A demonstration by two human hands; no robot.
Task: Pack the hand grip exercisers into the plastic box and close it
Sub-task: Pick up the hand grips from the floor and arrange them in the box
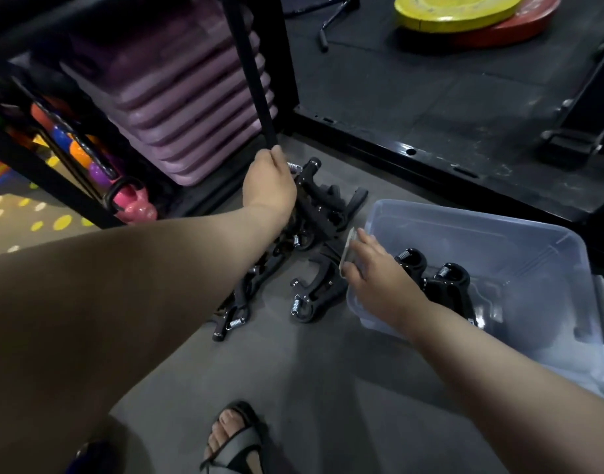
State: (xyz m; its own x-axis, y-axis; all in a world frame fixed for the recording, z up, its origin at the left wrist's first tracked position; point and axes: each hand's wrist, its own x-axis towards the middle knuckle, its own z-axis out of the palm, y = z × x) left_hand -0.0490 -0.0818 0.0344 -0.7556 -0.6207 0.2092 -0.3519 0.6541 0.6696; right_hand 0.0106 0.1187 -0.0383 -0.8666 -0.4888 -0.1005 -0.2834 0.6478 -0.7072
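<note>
Several black hand grip exercisers (314, 213) with silver springs lie in a heap on the grey floor. My left hand (269, 181) reaches over the far end of the heap and grips one exerciser (307, 172) there. A translucent plastic box (519, 234) stands open to the right of the heap, with two exercisers (440, 278) lying inside. My right hand (372, 271) holds the box's near left rim, fingers curled over its edge. Another exerciser (310, 295) lies on the floor beside the box. No lid is plainly in view.
A black rack (256, 80) holds stacked purple step boards (177, 97); a pink kettlebell (133, 203) and coloured dumbbells sit at the left. Yellow and red weight plates (464, 15) lie far right on black matting. A sandalled foot (235, 439) is at the bottom.
</note>
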